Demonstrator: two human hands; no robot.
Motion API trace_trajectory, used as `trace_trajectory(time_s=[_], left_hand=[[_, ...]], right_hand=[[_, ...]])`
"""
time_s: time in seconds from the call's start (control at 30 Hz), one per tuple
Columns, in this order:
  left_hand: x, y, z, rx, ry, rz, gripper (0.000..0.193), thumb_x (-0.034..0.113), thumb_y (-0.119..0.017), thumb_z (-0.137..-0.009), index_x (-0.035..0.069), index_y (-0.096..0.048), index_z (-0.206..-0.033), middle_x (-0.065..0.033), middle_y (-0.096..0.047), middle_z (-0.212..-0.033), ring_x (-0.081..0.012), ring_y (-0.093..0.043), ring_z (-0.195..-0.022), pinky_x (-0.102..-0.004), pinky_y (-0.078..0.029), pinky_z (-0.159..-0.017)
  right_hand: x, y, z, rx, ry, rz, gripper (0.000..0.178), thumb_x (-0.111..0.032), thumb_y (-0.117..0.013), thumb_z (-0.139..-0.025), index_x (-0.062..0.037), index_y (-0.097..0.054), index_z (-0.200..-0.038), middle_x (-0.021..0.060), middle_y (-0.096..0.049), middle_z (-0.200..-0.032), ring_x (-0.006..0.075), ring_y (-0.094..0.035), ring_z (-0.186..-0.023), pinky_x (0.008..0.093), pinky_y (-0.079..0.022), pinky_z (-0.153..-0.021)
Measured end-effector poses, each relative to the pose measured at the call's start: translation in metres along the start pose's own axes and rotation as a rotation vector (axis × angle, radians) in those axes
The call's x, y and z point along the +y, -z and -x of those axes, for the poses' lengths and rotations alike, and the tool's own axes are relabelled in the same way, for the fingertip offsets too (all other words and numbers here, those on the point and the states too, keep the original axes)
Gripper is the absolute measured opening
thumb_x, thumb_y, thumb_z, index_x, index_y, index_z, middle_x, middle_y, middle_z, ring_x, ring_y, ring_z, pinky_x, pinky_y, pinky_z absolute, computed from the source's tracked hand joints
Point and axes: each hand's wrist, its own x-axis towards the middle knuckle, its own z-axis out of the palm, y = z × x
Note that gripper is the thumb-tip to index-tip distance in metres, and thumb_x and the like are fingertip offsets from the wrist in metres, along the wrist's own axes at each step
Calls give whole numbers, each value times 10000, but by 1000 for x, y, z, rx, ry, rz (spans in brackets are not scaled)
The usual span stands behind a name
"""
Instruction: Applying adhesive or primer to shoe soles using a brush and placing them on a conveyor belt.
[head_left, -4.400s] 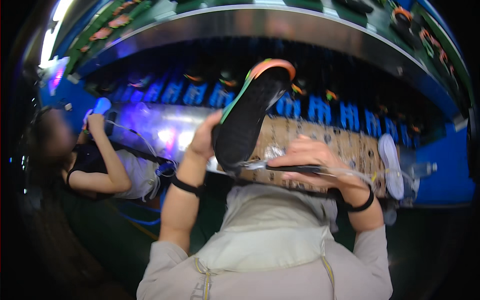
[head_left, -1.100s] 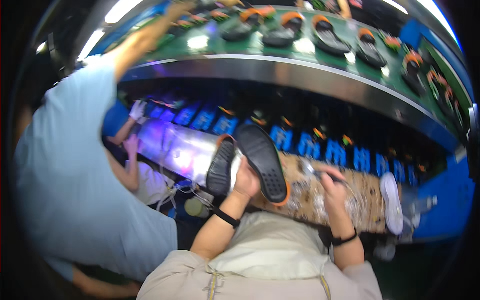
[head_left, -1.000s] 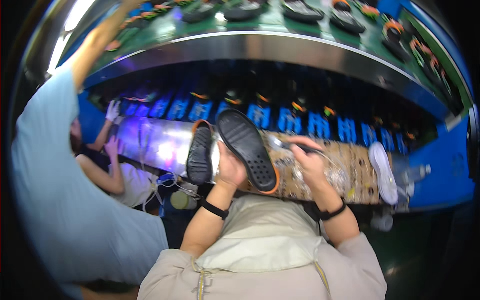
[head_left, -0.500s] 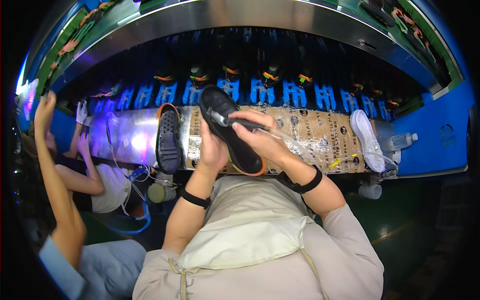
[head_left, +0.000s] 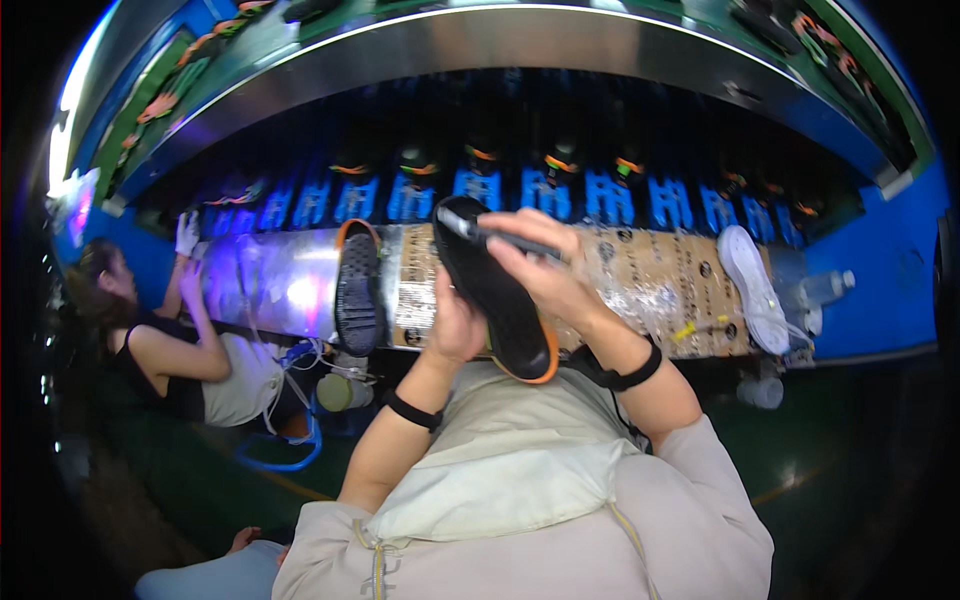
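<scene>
A black shoe sole (head_left: 500, 310) with an orange rim at its heel is tilted up in front of me, toe end away from me. My left hand (head_left: 457, 318) grips it along its left edge. In my right hand (head_left: 548, 265) is a dark-handled glue brush (head_left: 520, 243), its pale tip lying on the toe end of the sole. The brush tip and my right fingers are blurred. Left of this sole, a second black sole (head_left: 359, 290) with an orange rim rests on the bench, its studded side up.
Cardboard under clear film (head_left: 640, 290) covers part of the metal bench (head_left: 300, 265). At right lie a white sole (head_left: 750, 285) and a clear bottle (head_left: 825, 288). Blue holders (head_left: 478, 187) line the back. A co-worker (head_left: 175, 350) sits at left, near a jar (head_left: 340, 393).
The brush has moved farther toward the toe end of the sole. The raised arm of a nearby person at left has dropped out of view. My head view has shifted slightly.
</scene>
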Motion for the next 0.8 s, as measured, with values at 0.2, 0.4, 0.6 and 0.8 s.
trace_trajectory(time_s=[0.2, 0.4, 0.6, 0.8], left_hand=[[-16, 41, -9, -295, 92, 426, 699, 611, -272, -1105, 89, -485, -1518, -93, -575, -1488, -233, -556, -1360, -427, -426, -1194], [-16, 30, -13, -338, -38, 374, 625, 577, -380, -1102, 131, -506, -1521, -59, -614, -1456, -188, -602, -1300, -405, -466, -1147], [6, 20, -21, -131, -114, 287, 646, 588, -325, -1103, 103, -582, -1443, -62, -673, -1367, -181, -658, -1210, -380, -507, -1099], [35, 23, -42, 148, -251, 312, 672, 589, -304, -1095, 95, -567, -1469, -88, -642, -1425, -252, -624, -1277, -416, -458, -1157]], right_hand=[[13, 28, -2, -209, -52, -148, 261, -62, -708, -918, -3, -776, -1163, 115, -749, -1088, 209, -673, -1005, 332, -514, -927], [4, 40, 3, -460, 52, 93, 295, -95, -760, -807, 33, -770, -1072, 99, -702, -909, 204, -631, -815, 318, -495, -780], [-13, 24, -2, -469, 145, 244, 287, -93, -811, -792, -2, -783, -1063, 105, -698, -863, 213, -645, -809, 321, -481, -718], [-20, 5, -1, -243, 2, 164, 238, -83, -776, -862, -24, -771, -1092, 116, -715, -887, 262, -678, -824, 356, -514, -754]])
